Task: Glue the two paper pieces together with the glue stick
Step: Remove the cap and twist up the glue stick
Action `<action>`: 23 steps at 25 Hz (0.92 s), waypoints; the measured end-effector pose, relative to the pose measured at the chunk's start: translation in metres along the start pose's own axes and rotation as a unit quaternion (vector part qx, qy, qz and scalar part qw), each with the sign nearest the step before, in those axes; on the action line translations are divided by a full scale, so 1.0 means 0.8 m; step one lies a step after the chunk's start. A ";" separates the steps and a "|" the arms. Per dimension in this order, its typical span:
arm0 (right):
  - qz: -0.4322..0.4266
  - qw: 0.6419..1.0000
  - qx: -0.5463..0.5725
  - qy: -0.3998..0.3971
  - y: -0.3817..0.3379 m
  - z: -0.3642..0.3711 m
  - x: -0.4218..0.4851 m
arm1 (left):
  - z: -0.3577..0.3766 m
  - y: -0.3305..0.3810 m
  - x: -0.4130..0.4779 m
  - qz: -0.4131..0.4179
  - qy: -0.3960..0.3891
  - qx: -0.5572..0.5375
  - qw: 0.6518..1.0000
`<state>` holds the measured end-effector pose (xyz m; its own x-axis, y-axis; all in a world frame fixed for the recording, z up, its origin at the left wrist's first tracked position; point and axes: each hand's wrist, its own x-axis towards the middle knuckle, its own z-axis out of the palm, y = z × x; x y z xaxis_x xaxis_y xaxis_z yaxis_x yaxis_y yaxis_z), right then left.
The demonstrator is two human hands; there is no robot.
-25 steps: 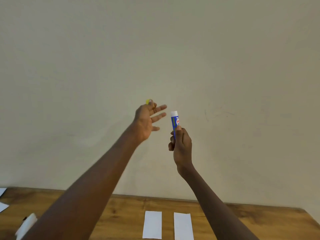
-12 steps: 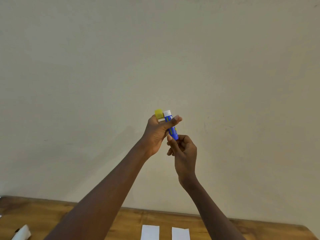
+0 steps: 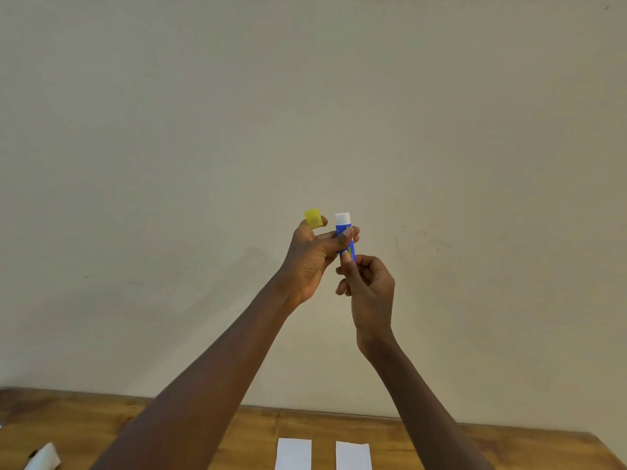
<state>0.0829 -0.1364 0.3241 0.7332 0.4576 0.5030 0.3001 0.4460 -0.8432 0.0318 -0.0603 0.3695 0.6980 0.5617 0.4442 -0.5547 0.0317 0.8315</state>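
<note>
The blue glue stick (image 3: 346, 237) stood upright in the air before a plain beige wall (image 3: 339, 96), its white tip uncovered; yellow marks showed on its blue label, but no word of the printing could be read. The right hand (image 3: 368, 293) had its thumb and fingers closed round the lower end of the tube. The left hand (image 3: 310, 257) pressed a finger across the upper part of the barrel, just below the white tip, while its thumb and another finger pinched the yellow cap (image 3: 313, 218), held off the stick and just beside its tip. Below, at the bottom edge of the view, two white paper pieces (image 3: 293, 453) (image 3: 353, 455) lay flat on the wooden table (image 3: 101, 422), side by side with a narrow gap between them and well apart from the raised hands. A white rolled object (image 3: 44, 457) lay at the table's left, partly cut off. Both forearms crossed over the table and hid parts of its top.
</note>
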 end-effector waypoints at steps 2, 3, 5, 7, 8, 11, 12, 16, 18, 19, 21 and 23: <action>0.016 1.000 0.001 -0.021 -0.002 0.000 0.002 | 0.002 -0.002 -0.001 0.006 0.005 0.017 1.000; 0.048 0.997 0.034 -0.040 -0.002 0.000 0.001 | 0.004 -0.002 -0.002 0.004 0.009 0.029 1.000; 0.129 0.977 0.155 -0.064 -0.005 0.001 -0.003 | 0.005 -0.003 -0.002 0.001 0.011 0.031 0.999; 0.163 0.952 0.255 -0.051 -0.007 0.001 -0.004 | 0.007 -0.003 0.000 0.004 0.011 0.007 1.000; 0.151 0.953 0.260 -0.043 -0.006 0.001 -0.002 | 0.007 -0.003 0.002 0.008 0.016 -0.002 1.000; 0.079 0.986 0.144 -0.025 -0.007 0.009 0.002 | 0.008 0.001 0.007 0.012 0.029 -0.007 0.999; 0.073 0.991 0.110 -0.020 -0.007 0.010 0.004 | 0.008 0.002 0.008 0.010 0.030 -0.002 0.999; 0.160 0.977 0.134 -0.043 -0.013 0.009 0.009 | 0.007 0.007 0.011 0.007 0.026 -0.011 1.000; 0.138 0.985 0.097 -0.046 -0.013 0.007 0.010 | 0.006 0.009 0.011 0.011 0.024 -0.018 0.999; 0.093 0.994 0.043 -0.038 -0.010 0.008 0.009 | 0.006 0.010 0.011 0.013 0.025 -0.018 0.999; -0.001 0.999 -0.052 -0.001 -0.004 0.010 0.008 | 0.006 0.009 0.011 0.012 0.029 -0.004 1.000; -0.028 0.997 -0.067 0.017 0.000 0.011 0.008 | 0.007 0.008 0.010 0.010 0.030 0.007 0.999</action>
<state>0.0822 -0.1266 0.3292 0.7326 0.4078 0.5450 0.4183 0.3619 -0.8331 0.0367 -0.0603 0.3805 0.6586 0.6105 0.4399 -0.5608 0.0084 0.8279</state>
